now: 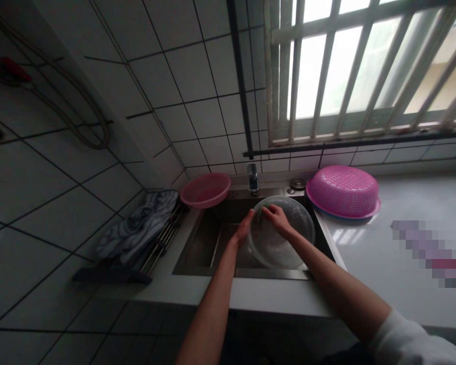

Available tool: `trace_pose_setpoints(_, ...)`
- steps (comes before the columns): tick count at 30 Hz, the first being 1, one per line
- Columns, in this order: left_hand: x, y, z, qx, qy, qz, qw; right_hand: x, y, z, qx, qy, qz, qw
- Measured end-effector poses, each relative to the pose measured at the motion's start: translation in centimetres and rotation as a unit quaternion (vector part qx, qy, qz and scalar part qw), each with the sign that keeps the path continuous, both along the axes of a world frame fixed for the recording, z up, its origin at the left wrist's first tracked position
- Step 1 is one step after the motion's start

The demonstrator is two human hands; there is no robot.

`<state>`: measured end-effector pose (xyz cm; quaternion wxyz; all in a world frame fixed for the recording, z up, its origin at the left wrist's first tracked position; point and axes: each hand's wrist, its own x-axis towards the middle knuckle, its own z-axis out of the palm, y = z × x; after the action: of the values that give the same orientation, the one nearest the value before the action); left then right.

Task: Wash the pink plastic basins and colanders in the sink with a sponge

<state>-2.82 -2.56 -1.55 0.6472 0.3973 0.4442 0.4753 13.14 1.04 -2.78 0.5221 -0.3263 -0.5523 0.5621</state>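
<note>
I have the clear colander [298, 228] in the sink [258, 273], my left hand [244, 229] against its rim, whether gripping I can't tell, my right hand [276, 218] pinching a small green thing [266, 205]. This looks like scrubbing; the next move probably calls for bracing the rim while working around it.

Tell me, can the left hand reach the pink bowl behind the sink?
Probably yes. The left hand is at the left side of the strainer, and the pink bowl sits at the back left corner of the sink. Nothing seems to block the way between; the tap stands further right.
</note>
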Motion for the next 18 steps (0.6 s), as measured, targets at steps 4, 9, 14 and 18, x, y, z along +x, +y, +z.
trace_pose_setpoints(4,0.1,0.0,0.3,-0.003,-0.018,-0.004,1.0,-0.2,-0.7,0.0,0.017,-0.032,0.102,0.994)
trace_pose_setpoints(9,-0.4,0.0,0.5,0.011,0.019,0.035,0.999,-0.9,-0.8,-1.0,0.035,-0.067,0.151,0.986)
trace_pose_setpoints(14,0.4,-0.1,0.5,0.0,0.021,0.023,1.0,0.4,0.8,-0.7,0.015,-0.015,-0.052,0.998)
trace_pose_setpoints(18,-0.1,0.2,0.3,0.027,0.05,0.06,0.997,-1.0,-0.8,-1.3,0.035,-0.073,0.116,0.99)
